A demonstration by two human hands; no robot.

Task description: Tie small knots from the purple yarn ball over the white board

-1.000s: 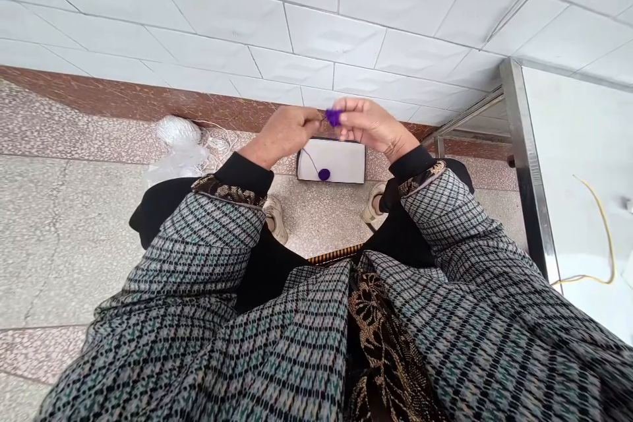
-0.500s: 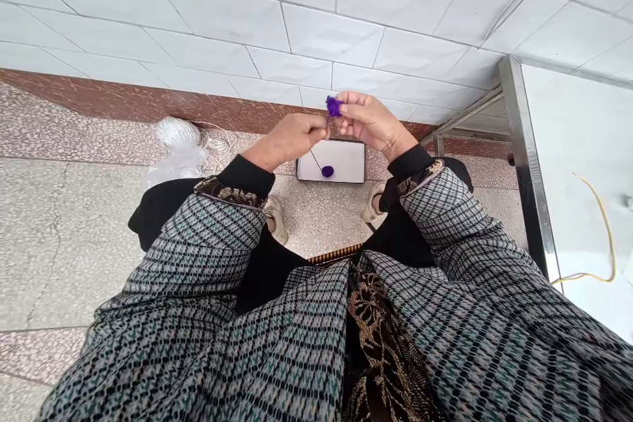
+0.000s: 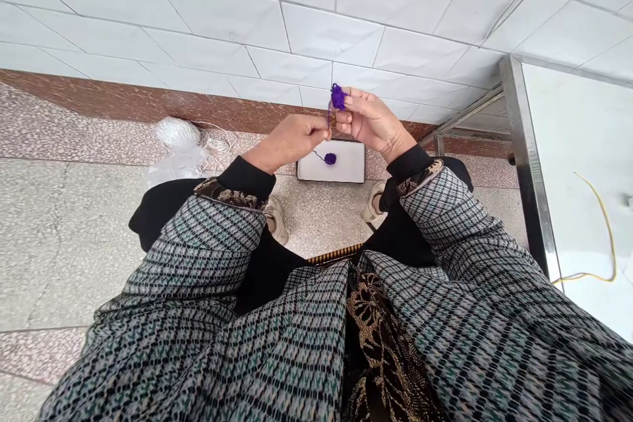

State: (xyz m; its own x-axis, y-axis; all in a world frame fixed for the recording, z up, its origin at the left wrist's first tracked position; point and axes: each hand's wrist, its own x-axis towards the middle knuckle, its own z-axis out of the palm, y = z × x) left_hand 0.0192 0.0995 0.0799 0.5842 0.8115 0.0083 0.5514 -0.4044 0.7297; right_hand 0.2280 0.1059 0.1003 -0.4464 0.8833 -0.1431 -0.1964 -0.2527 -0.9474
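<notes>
Between the thumb and fingers of my right hand (image 3: 373,117) is a small bundle of purple yarn (image 3: 338,97), loops sticking out at its top. My left hand (image 3: 291,140), just left of it, is closed on the purple yarn strand (image 3: 330,115) that runs down from the bundle. Below the left hand the strand comes out again and leads to a small purple yarn ball (image 3: 330,158). That ball rests in a shallow white box (image 3: 349,168) with dark edges, on the floor between my shoes.
A ball of white cord (image 3: 177,132) with loose strands and a clear plastic bag (image 3: 179,161) lies on the floor at left. A white tiled wall (image 3: 247,20) rises ahead. At right stands a metal-framed table (image 3: 583,211) bearing a yellow wire (image 3: 610,237).
My right hand has shifted slightly up with the yarn bundle. The yarn ball in the box has moved a little up and right, and its strand has gone from taut to slack.
</notes>
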